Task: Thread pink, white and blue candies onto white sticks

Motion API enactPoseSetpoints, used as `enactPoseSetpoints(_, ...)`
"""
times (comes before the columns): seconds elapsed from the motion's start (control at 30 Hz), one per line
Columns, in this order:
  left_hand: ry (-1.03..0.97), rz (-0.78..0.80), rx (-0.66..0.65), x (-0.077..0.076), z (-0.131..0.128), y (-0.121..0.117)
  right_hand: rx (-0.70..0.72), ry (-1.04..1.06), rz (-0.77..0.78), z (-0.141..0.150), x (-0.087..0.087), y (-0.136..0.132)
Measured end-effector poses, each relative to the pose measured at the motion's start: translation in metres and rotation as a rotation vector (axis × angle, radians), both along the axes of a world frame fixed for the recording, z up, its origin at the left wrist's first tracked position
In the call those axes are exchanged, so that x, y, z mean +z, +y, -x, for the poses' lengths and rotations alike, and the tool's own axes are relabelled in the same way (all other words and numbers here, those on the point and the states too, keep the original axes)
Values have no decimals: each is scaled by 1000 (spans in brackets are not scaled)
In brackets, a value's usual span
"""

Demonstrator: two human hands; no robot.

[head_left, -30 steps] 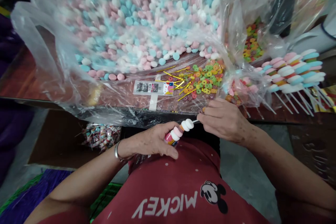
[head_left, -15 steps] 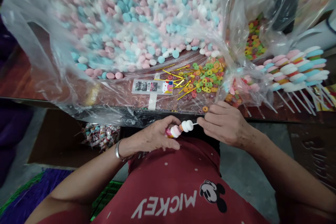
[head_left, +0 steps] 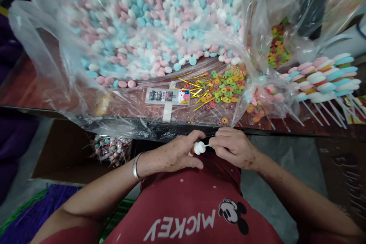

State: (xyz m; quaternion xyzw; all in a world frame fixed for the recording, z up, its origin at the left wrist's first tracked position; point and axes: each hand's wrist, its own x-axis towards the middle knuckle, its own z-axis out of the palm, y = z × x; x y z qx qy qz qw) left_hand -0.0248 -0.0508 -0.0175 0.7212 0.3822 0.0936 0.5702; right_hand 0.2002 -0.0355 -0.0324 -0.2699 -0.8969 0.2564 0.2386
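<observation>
My left hand point(head_left: 174, 154) is closed around a candy skewer point(head_left: 199, 147), hiding most of it; only a white disc and a bit of orange show. My right hand point(head_left: 233, 146) pinches the thin white stick at the skewer's end. Both hands sit close together over my lap, just below the table's front edge point(head_left: 286, 132). On the table ahead lies a big clear plastic sheet point(head_left: 51, 65) heaped with pink, blue and white candy discs point(head_left: 160, 23). Small coloured ring candies point(head_left: 225, 85) and gold twist ties point(head_left: 197, 91) lie just beyond my hands.
Finished candy skewers point(head_left: 323, 78) with white sticks lie in a row at the right. A printed label point(head_left: 167, 96) lies under the plastic. A bag of wrapped sweets point(head_left: 110, 148) sits below the table at left. A dark object point(head_left: 313, 5) stands at the back right.
My hands have drawn closer together. My left hand has slid over the stacked candies, covering all but the last white disc, and my right hand has moved left along the stick.
</observation>
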Motion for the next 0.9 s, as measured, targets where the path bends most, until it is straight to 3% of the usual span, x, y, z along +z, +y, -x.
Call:
enactPoseSetpoints(0.07,-38,-49,-6,13,1,4,-33,16,41,-2,3,-4)
enactPoseSetpoints(0.17,-85,-122,108,53,11,19,-116,77,103,-4,6,-10)
enactPoseSetpoints(0.27,-261,-179,438,93,32,41,-210,196,256,-5,7,-15)
enactPoseSetpoints(0.33,-471,-278,732,103,48,54,-288,283,411,-5,6,-19)
enactPoseSetpoints(0.4,-649,-325,947,96,60,61,-383,387,623,-4,2,-22)
enactPoseSetpoints(0.47,-687,-255,1033,76,66,60,-451,517,894,1,-4,-25)
enactPoseSetpoints(0.53,-639,-128,970,52,62,51,-454,654,1152,8,-9,-25)
enactPoseSetpoints(0.6,-676,13,854,33,49,40,-410,738,1314,16,-12,-24)
enactPoseSetpoints(0.67,-835,132,794,25,29,32,-367,760,1378,25,-13,-24)
enactPoseSetpoints(0.77,-1037,141,834,29,1,35,-327,740,1395,34,-13,-26)
enactPoseSetpoints(0.9,-1126,248,907,35,-15,49,-329,676,1288,34,-16,-31)
